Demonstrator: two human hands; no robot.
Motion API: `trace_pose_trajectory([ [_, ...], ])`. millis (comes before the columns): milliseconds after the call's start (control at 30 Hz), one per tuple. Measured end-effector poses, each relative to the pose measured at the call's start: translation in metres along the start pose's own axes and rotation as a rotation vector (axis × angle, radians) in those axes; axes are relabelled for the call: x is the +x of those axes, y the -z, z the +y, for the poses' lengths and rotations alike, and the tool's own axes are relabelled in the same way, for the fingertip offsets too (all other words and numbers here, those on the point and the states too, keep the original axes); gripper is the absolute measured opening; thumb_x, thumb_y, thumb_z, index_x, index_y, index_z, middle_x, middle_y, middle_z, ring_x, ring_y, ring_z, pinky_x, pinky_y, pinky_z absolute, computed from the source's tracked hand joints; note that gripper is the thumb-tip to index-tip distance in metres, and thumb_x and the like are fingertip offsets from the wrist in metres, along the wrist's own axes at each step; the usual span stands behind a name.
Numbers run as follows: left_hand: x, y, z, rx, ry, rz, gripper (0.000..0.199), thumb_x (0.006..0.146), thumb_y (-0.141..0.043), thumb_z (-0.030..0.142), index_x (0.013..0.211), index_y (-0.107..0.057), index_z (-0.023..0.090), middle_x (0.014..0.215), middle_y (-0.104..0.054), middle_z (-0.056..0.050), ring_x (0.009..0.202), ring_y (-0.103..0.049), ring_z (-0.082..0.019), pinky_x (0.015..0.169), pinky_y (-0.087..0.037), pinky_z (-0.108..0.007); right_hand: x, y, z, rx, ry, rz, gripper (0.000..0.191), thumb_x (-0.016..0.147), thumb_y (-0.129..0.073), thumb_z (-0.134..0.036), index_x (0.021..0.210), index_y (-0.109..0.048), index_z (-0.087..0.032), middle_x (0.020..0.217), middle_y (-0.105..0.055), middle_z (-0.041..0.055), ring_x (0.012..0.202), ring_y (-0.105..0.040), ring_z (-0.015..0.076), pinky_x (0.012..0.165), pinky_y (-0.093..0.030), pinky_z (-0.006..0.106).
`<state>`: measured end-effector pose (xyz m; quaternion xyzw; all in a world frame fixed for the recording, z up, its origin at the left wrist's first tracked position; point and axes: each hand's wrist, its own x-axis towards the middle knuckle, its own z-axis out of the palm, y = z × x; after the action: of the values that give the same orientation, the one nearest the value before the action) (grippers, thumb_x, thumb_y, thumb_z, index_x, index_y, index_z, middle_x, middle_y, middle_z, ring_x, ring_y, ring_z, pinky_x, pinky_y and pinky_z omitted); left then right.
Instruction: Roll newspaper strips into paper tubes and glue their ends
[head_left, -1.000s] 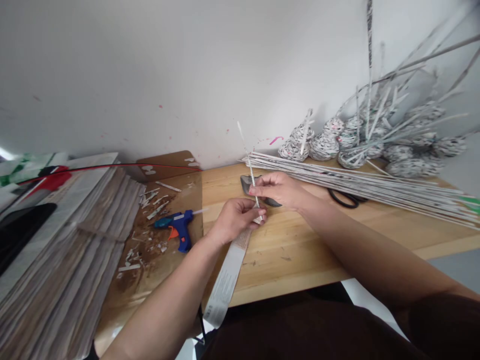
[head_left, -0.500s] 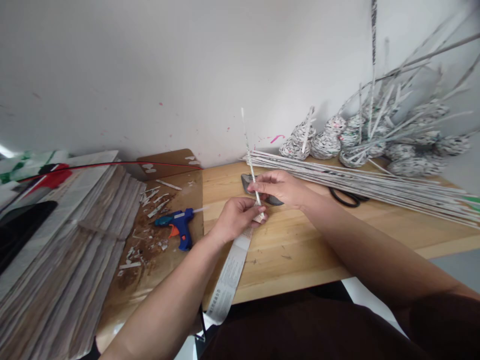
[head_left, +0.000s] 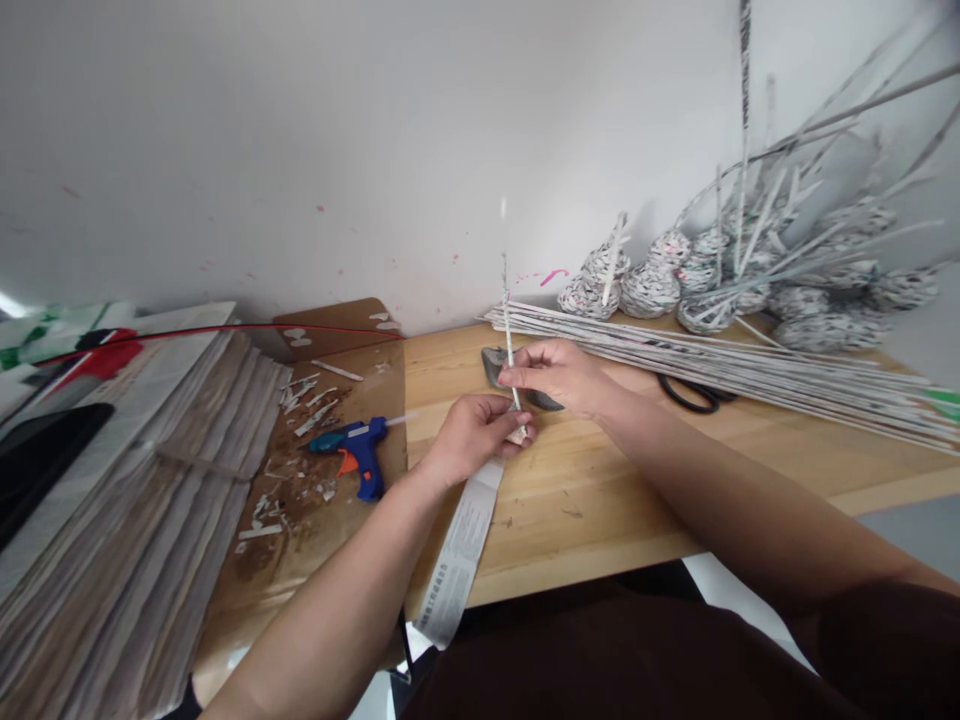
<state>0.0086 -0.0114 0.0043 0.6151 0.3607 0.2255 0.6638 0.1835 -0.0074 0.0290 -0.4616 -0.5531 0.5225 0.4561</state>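
Note:
Between my two hands stands a thin rolled newspaper tube [head_left: 508, 320], nearly upright, its upper tip blurred. My right hand [head_left: 559, 378] pinches the tube between thumb and fingers. Just below it, my left hand [head_left: 480, 438] is closed on a newspaper strip [head_left: 461, 545] where it wraps around the tube's lower end. The strip's flat, printed tail hangs toward me past the table's front edge. Behind the right hand a dark grey object [head_left: 493, 366] lies partly hidden on the table; I cannot make out its kind.
A blue glue gun [head_left: 360, 450] lies among paper scraps on a brown board [head_left: 300, 560]. Stacked newspaper strips [head_left: 172, 500] fill the left. Finished paper tubes [head_left: 675, 355] lie at the right, over black-handled scissors [head_left: 697, 393]. Woven paper gourd shapes [head_left: 652, 290] stand by the wall.
The tube's upper end has swung to the right, so it stands more upright. The strip's tail has moved up slightly toward the hands. Both hands stay in nearly the same place.

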Motion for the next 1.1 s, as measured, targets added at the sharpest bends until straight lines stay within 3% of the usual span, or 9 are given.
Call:
trace_pose_trajectory([
  [200,0.0001,0.0006,0.0006,-0.010,-0.003,-0.021,0.035,0.079,-0.070,0.047,0.083,-0.071,0.012,0.083,-0.071,-0.008,0.073,-0.065,-0.014,0.071,-0.055,-0.028,0.0000,0.0014,0.0002,-0.035,-0.043,-0.145,0.036,0.070,-0.079,-0.049,0.079,-0.073,-0.015,0.068,-0.066,0.0017,0.059,-0.056,0.0110,0.054,-0.044,0.025],
  [367,-0.0015,0.0007,0.0013,-0.028,-0.017,-0.034,0.036,0.081,-0.069,0.047,0.085,-0.072,0.011,0.085,-0.071,-0.008,0.074,-0.065,-0.014,0.070,-0.054,-0.027,-0.0008,0.0021,0.0003,0.061,-0.060,-0.087,0.033,0.068,-0.082,-0.045,0.070,-0.068,-0.015,0.059,-0.062,-0.0011,0.049,-0.053,0.0087,0.046,-0.040,0.023],
  [467,-0.0020,0.0024,0.0006,-0.038,-0.045,-0.092,0.037,0.083,-0.067,0.047,0.095,-0.073,0.013,0.088,-0.072,-0.009,0.078,-0.066,-0.015,0.072,-0.055,-0.028,-0.0021,0.0052,-0.0001,0.100,-0.107,-0.260,0.032,0.076,-0.076,-0.044,0.087,-0.072,-0.015,0.062,-0.065,0.0001,0.050,-0.055,0.0094,0.047,-0.042,0.023],
  [533,-0.0018,0.0031,0.0000,-0.032,-0.048,-0.105,0.038,0.083,-0.067,0.047,0.100,-0.073,0.013,0.090,-0.072,-0.010,0.080,-0.067,-0.016,0.073,-0.055,-0.029,-0.0020,0.0068,0.0008,0.117,-0.130,-0.325,0.031,0.077,-0.076,-0.044,0.088,-0.072,-0.014,0.061,-0.065,0.0002,0.048,-0.055,0.0097,0.046,-0.042,0.023],
  [700,-0.0012,0.0022,-0.0003,-0.031,-0.037,-0.082,0.035,0.083,-0.068,0.045,0.094,-0.073,0.012,0.090,-0.072,-0.010,0.075,-0.065,-0.013,0.069,-0.054,-0.026,0.0011,0.0052,0.0035,0.094,-0.099,-0.204,0.031,0.068,-0.082,-0.042,0.074,-0.072,-0.014,0.057,-0.063,-0.0008,0.048,-0.053,0.0088,0.046,-0.041,0.023],
  [1100,-0.0005,0.0007,0.0002,0.062,-0.027,-0.004,0.029,0.083,-0.065,0.041,0.086,-0.071,0.013,0.086,-0.071,-0.008,0.074,-0.066,-0.014,0.071,-0.055,-0.028,0.0019,0.0013,0.0030,-0.030,-0.020,-0.106,0.037,0.063,-0.082,-0.050,0.066,-0.070,-0.015,0.058,-0.061,0.0002,0.054,-0.052,0.0112,0.053,-0.041,0.027],
])
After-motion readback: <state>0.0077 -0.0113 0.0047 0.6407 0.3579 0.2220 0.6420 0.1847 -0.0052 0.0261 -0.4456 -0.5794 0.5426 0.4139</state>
